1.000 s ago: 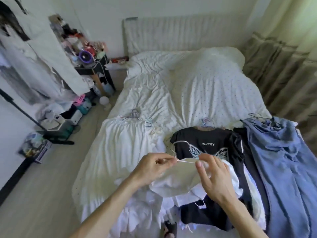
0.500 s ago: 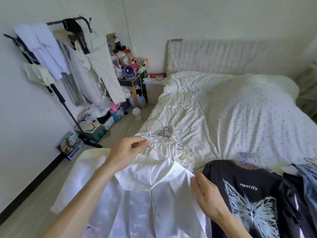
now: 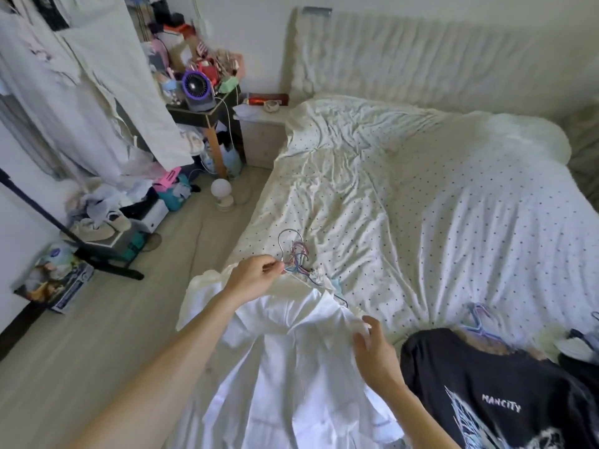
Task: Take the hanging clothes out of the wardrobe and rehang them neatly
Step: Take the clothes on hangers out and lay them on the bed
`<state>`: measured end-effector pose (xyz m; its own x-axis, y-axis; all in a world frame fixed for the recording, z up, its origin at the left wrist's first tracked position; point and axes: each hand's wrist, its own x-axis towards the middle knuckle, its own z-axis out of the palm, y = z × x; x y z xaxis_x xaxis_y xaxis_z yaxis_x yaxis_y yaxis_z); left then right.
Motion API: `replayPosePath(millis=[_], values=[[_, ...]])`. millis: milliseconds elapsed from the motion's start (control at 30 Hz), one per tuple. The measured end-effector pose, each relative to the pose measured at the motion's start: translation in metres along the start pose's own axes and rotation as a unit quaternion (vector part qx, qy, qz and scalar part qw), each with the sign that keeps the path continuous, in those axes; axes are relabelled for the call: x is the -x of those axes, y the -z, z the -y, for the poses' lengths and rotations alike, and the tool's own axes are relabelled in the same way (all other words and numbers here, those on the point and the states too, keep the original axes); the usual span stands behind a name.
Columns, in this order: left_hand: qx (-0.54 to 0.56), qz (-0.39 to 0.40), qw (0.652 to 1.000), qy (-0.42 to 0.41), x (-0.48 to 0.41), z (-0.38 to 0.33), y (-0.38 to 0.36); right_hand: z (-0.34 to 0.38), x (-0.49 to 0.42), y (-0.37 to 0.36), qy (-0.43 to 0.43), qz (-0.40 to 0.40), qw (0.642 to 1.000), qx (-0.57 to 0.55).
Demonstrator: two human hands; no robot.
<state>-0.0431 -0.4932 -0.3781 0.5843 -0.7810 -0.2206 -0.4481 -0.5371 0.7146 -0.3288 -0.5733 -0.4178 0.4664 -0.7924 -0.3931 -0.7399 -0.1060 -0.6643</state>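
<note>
Nearest the camera, a white shirt [image 3: 291, 367] hangs in the air over the edge of the bed, held between two bare hands. The right hand [image 3: 376, 358] pinches the cloth at the shirt's right shoulder. The left hand [image 3: 256, 278], a little farther out, pinches the neck of a silver wire hanger [image 3: 280, 251] that sits inside the collar, its hook standing up above the fingers.

The step in hand looks like seating the shirt squarely on its hanger. To do it well, the left hand should keep the hanger level while the right draws the shoulder seam out over the wire's end, so that the collar sits centred and neither side sags.

Just right of the shirt, a black T-shirt [image 3: 502, 400] with a butterfly print lies flat on the bed, its blue hanger [image 3: 479, 322] at the neck. Behind the left hand, a bunch of coloured hangers [image 3: 299, 257] lies on the bedclothes. Beyond that stretches the bed [image 3: 421, 205], with its rumpled dotted cover.

Far left, light clothes hang on an open clothes rack [image 3: 81, 92], where the shirt probably goes next. Beside it stands a cluttered bedside table [image 3: 201, 108] with a purple fan [image 3: 194, 85].
</note>
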Motion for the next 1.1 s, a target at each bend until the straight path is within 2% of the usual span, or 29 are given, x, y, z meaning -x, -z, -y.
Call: replayPosePath(millis=[300, 433, 533, 633, 700, 833, 933, 1100], values=[[-0.106, 0.043, 0.991, 0.064, -0.151, 0.06, -0.083, -0.024, -0.093, -0.036, -0.055, 0.13, 0.98, 0.142], [-0.164, -0.002, 0.985, 0.046, -0.201, 0.092, -0.112, -0.046, -0.111, -0.062, -0.07, 0.181, 0.966, 0.169], [-0.238, -0.024, 0.97, 0.035, -0.193, 0.117, -0.142, -0.067, -0.112, -0.084, -0.08, 0.243, 0.942, 0.218], [-0.238, -0.04, 0.97, -0.023, -0.132, 0.141, -0.176, -0.087, -0.106, -0.107, -0.088, 0.308, 0.913, 0.252], [-0.246, -0.003, 0.969, -0.029, -0.082, 0.164, -0.195, -0.093, -0.102, -0.121, -0.097, 0.336, 0.895, 0.275], [-0.278, 0.106, 0.954, 0.042, -0.011, 0.203, -0.206, -0.09, -0.094, -0.133, -0.111, 0.35, 0.877, 0.311], [-0.303, 0.178, 0.932, 0.086, -0.008, 0.205, -0.194, -0.08, -0.086, -0.124, -0.107, 0.345, 0.883, 0.302], [-0.331, 0.331, 0.872, 0.144, -0.017, 0.16, -0.155, -0.066, -0.05, -0.081, -0.113, 0.305, 0.912, 0.252]])
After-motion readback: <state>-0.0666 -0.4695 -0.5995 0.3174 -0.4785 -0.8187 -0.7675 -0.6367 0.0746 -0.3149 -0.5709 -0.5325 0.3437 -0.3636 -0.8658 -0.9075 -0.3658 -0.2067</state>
